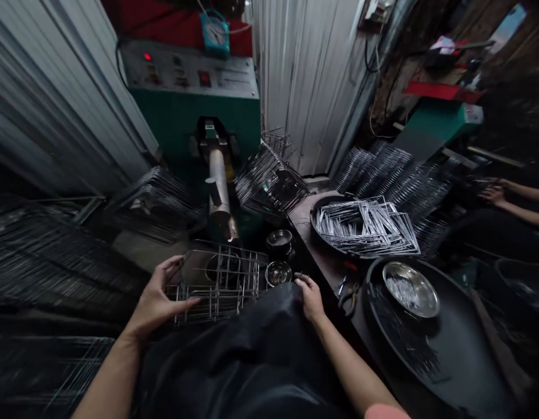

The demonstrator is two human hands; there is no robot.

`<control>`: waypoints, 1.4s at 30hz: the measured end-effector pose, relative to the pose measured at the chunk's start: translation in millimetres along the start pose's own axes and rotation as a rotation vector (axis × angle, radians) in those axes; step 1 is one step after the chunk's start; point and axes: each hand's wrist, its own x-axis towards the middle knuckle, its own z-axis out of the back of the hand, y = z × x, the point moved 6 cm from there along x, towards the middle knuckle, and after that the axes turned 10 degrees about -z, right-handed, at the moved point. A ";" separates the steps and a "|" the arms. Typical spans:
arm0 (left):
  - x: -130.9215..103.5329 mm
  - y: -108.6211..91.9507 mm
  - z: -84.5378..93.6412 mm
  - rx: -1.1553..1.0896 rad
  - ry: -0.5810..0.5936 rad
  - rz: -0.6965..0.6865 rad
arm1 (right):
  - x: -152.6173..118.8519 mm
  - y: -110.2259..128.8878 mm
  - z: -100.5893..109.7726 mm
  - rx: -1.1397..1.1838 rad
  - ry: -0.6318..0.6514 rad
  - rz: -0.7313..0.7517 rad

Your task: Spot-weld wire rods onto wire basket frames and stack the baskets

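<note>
A wire basket of thin metal rods lies in front of my lap. My left hand grips its left side, thumb over the rods and fingers around the edge. Beyond the basket, the metal arm of a green machine points down toward it. To the basket's right, my right hand is closed in a pinch beside a small metal bowl; what the fingers hold, if anything, is too small to tell. A second small bowl stands just behind the first. A dark apron covers my lap.
A round black tray on the right bears many bent wire frames. Nearer, another large black tray holds a steel bowl and loose short rods. Pliers lie alongside. At far right, a co-worker's hands show.
</note>
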 end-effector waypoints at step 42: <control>45.7 -39.9 -37.6 0.727 0.400 -0.249 | -38.6 57.7 -187.6 -0.831 0.646 0.783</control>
